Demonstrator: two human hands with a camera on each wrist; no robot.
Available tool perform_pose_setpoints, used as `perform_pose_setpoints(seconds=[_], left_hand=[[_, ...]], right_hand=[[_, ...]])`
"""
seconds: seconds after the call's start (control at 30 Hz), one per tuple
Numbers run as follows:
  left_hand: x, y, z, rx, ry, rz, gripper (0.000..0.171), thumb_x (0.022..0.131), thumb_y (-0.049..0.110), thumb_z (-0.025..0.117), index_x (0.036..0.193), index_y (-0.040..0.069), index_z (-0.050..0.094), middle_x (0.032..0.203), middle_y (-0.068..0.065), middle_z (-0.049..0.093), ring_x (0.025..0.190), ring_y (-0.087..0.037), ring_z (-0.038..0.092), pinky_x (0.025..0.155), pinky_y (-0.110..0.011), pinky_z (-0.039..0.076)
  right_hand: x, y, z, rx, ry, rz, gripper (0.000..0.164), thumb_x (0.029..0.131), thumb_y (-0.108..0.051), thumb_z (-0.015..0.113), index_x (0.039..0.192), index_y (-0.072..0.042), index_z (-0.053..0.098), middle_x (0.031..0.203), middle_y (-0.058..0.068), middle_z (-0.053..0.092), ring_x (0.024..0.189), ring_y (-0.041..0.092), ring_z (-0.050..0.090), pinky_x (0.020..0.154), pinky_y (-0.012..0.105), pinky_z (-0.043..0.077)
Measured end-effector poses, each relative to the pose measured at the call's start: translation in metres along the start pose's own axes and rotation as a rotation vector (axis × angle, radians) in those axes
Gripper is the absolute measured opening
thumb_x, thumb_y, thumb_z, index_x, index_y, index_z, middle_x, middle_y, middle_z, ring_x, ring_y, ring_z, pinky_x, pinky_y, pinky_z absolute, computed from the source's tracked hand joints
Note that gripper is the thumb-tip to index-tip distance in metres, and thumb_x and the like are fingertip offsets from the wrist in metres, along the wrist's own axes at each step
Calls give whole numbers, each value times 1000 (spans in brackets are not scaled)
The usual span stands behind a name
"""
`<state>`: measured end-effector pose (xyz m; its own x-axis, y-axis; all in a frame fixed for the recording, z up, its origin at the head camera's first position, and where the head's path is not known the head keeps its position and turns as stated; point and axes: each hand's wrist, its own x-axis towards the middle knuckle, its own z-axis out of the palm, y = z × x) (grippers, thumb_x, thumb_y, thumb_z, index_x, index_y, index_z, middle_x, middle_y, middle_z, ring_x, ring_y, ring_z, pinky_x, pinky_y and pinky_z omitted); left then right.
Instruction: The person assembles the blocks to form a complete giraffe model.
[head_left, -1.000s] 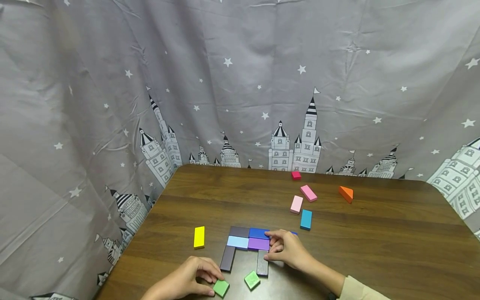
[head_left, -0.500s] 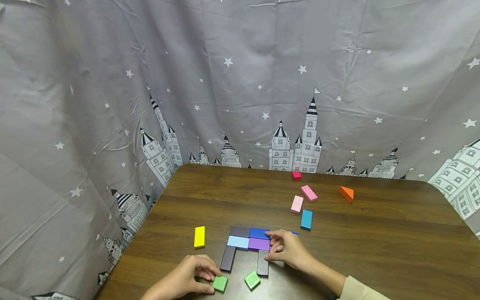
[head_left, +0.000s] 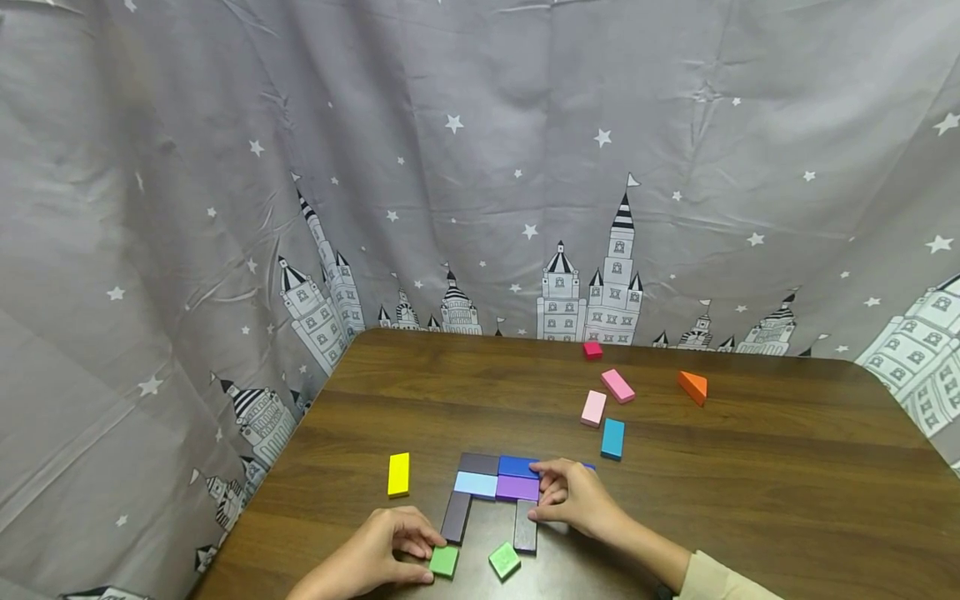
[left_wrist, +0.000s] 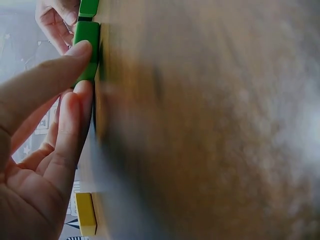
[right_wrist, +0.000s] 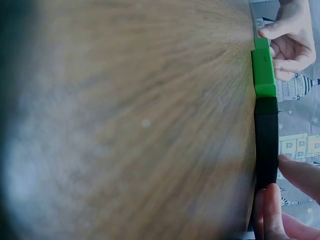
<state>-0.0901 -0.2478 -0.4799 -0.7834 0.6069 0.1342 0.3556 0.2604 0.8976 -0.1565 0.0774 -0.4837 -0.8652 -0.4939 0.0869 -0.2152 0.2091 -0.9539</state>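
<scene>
My left hand (head_left: 386, 546) pinches a green square block (head_left: 444, 562) between thumb and fingers, right at the near end of the left dark block (head_left: 456, 518). My right hand (head_left: 573, 500) rests against the right side of the block arrangement. Its index fingertip is by the blue block (head_left: 517, 466), its thumb tip at the right dark block (head_left: 526, 527). Between them the purple block (head_left: 517, 488) lies beside a light blue one (head_left: 476, 484), with another dark block (head_left: 479, 463) behind. A second green block (head_left: 505, 562) lies turned between the two dark legs' near ends.
A yellow block (head_left: 399, 475) lies to the left on the wooden table (head_left: 750, 483). Farther back are a teal block (head_left: 612, 439), two pink blocks (head_left: 618, 386), a red one (head_left: 592, 351) and an orange triangle (head_left: 693, 387). Another blue piece (head_left: 590, 467) shows behind my right hand.
My left hand has slid the green block a little away from me, up to the near end of the left dark block, and straightened it. My right hand has stayed in place.
</scene>
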Motion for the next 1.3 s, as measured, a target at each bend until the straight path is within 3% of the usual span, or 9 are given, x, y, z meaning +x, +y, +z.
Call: perform_pose_setpoints(seconds=[0.47, 1.3], left_hand=[[2, 1, 1, -22, 40, -44, 28, 77, 7, 86, 98, -1, 70, 89, -8, 69, 77, -9, 66, 69, -31, 59], [4, -1, 2, 2, 44, -23, 29, 76, 7, 87, 97, 1, 69, 89, -6, 69, 77, -8, 66, 69, -30, 59]], right_hand=[[1, 1, 1, 8, -3, -12, 57, 71, 10, 84, 120, 21, 57, 88, 12, 60, 68, 6, 65, 64, 23, 57], [1, 1, 0, -24, -4, -14, 56, 72, 9, 84, 120, 21, 58, 88, 11, 59, 68, 4, 64, 64, 22, 57]])
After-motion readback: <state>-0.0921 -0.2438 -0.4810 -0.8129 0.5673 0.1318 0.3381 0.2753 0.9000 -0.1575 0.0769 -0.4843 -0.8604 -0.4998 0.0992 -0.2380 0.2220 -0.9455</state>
